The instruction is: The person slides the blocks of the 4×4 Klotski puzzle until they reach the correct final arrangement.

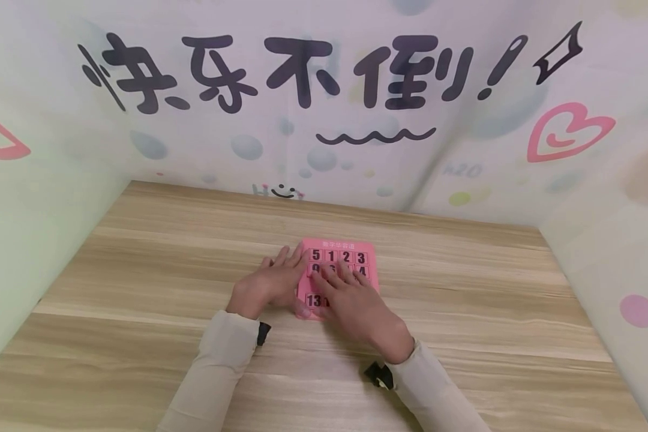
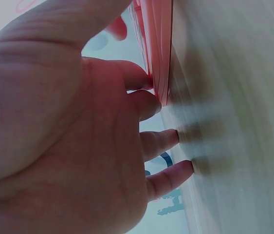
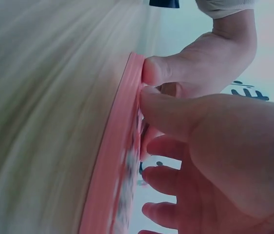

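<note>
A hand could pass over the table (image 1: 491,300) on either side; at the board (image 1: 338,255), the left hand (image 1: 272,283) blocks the left edge, the right hand (image 1: 359,306) the lower right; behind stands a backdrop (image 1: 281,141).

Pale wood-grain table (image 1: 480,300), white printed backdrop (image 1: 281,159)

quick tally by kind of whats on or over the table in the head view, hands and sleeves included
Pink number puzzle: 1
Hands: 2 (left hand, right hand)
Light sleeves: 2 (left sleeve, right sleeve)
Black pieces near the cuffs: 2 (left piece, right piece)
Total: 7
</note>
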`<state>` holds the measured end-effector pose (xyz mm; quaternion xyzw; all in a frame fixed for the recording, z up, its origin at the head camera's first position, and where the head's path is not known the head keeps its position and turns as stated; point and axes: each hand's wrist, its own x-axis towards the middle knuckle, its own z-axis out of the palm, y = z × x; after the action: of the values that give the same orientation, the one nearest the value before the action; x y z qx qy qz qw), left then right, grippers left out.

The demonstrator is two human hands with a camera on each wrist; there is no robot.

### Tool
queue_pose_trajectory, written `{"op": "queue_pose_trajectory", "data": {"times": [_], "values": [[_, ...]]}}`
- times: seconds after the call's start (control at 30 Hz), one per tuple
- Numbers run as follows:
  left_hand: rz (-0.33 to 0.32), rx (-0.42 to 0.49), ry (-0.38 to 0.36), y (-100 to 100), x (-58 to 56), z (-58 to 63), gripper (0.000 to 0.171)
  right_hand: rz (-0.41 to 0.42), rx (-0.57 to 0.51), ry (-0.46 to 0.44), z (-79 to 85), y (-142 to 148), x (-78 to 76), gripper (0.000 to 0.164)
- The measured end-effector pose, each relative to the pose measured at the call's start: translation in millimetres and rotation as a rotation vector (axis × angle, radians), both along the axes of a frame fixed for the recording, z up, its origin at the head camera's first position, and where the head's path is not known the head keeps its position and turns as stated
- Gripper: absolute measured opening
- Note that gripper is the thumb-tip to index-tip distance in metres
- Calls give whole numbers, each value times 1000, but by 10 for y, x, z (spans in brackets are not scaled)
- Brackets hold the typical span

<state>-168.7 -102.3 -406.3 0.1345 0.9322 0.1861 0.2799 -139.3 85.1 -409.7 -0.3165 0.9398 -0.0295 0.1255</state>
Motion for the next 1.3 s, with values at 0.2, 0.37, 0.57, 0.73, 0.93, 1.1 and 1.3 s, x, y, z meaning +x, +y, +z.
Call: {"op": "queue_pose_trajectory", "data": {"times": [0.2,0.37,0.57,0.73,0.93,1.1,1.3], "values": [[7,11,-2,0,0,-3,118,-13,9,-31,-27,-5,-27,60],[10,14,-8,-1,-2,-5,119,-18,21,-46,-34,-19,-34,55],[6,5,-10,5,-7,-5,119,-14,28,-41,-44,-27,-38,56],[7,4,-8,4,-8,-7,118,-9,13,-20,-61,-23,-43,54],[10,6,-9,1,-9,-13,119,-1,-1,5,-73,-22,-41,51],[6,5,-7,0,-8,-18,118,-2,-2,14,-73,-25,-38,49],[7,3,-6,2,-8,-17,118,-9,-14,11,-69,-30,-35,49]]}}
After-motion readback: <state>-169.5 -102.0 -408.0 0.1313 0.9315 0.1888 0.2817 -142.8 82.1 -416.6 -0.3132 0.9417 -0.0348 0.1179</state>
